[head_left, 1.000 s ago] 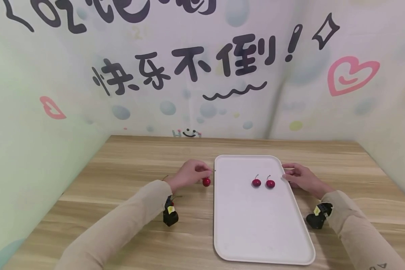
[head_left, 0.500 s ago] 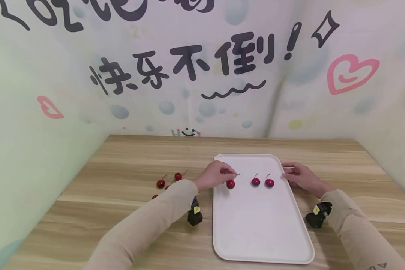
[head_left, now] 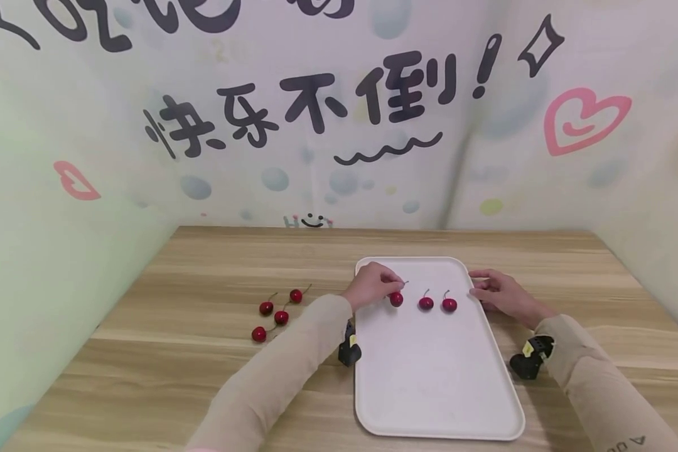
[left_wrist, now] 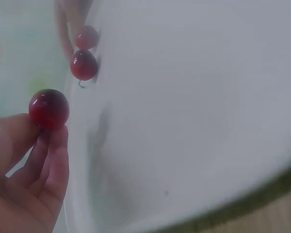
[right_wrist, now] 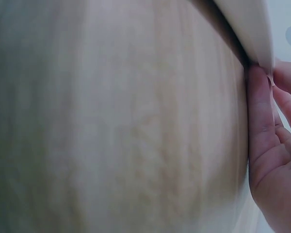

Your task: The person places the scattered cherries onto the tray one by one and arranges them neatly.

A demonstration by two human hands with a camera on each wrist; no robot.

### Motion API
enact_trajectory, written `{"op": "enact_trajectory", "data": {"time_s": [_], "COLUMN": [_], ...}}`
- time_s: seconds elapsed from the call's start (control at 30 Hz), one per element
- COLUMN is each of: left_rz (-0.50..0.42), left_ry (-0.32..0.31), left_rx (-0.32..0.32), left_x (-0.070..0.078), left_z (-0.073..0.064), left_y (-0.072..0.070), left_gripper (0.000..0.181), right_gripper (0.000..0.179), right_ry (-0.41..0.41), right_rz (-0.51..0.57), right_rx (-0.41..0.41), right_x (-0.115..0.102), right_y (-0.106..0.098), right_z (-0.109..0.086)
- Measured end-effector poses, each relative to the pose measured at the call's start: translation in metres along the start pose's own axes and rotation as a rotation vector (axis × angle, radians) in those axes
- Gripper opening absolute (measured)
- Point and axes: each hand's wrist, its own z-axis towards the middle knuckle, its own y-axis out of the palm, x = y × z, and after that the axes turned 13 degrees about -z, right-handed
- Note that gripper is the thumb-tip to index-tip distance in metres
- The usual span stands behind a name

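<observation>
My left hand pinches a red cherry close over the left part of the white tray. Its stem pokes out past the fingertips in the head view; in the left wrist view the round fruit sits at the tips of thumb and fingers. Two more cherries, one at left and one at right, lie side by side on the tray, stems upward. At the tray's right rim, my right hand grips the edge, its lowest finger low against the table under the rim.
Several loose cherries with stems lie on the wooden table left of the tray, beside my left sleeve, which partly hides that area. A printed wall cloth stands behind the table.
My left hand has carried the cherry rightward from the table to over the tray, level with the two cherries there. My right hand stays at the rim.
</observation>
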Motion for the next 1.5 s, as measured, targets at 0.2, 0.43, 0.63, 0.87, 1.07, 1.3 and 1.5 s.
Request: {"op": "enact_trajectory", "data": {"time_s": [0.2,0.43,0.63,0.87,1.07,1.3,1.5], "left_rz": [0.053,0.072,0.083,0.062,0.068,0.085,0.094], "left_ry": [-0.009,-0.008,-0.006,-0.025,-0.022,-0.042,-0.057], "left_rx": [0.020,0.035,0.049,0.061,0.067,0.055,0.063], "left_x": [0.000,0.002,-0.005,-0.012,-0.013,-0.011,-0.013], "left_z": [0.009,0.011,0.016,0.020,0.021,0.020,0.020], "left_y": [0.008,0.011,0.011,0.013,0.015,0.015,0.014], "left_gripper": [0.013,0.012,0.011,0.011,0.011,0.012,0.011], "right_gripper": [0.060,0.061,0.059,0.061,0.061,0.060,0.060], "right_ry": [-0.002,0.002,0.009,0.022,0.021,0.014,0.011], "right_rz": [0.001,0.003,-0.003,-0.021,-0.013,-0.008,0.005], "right_rx": [0.002,0.000,0.004,0.000,0.003,0.001,-0.005], "right_x": [0.000,0.000,0.000,-0.001,-0.001,0.000,-0.001], "right_y": [0.000,0.000,0.000,0.000,-0.001,-0.002,-0.001], "right_z": [0.000,0.000,0.000,0.000,-0.001,-0.001,-0.001]}}
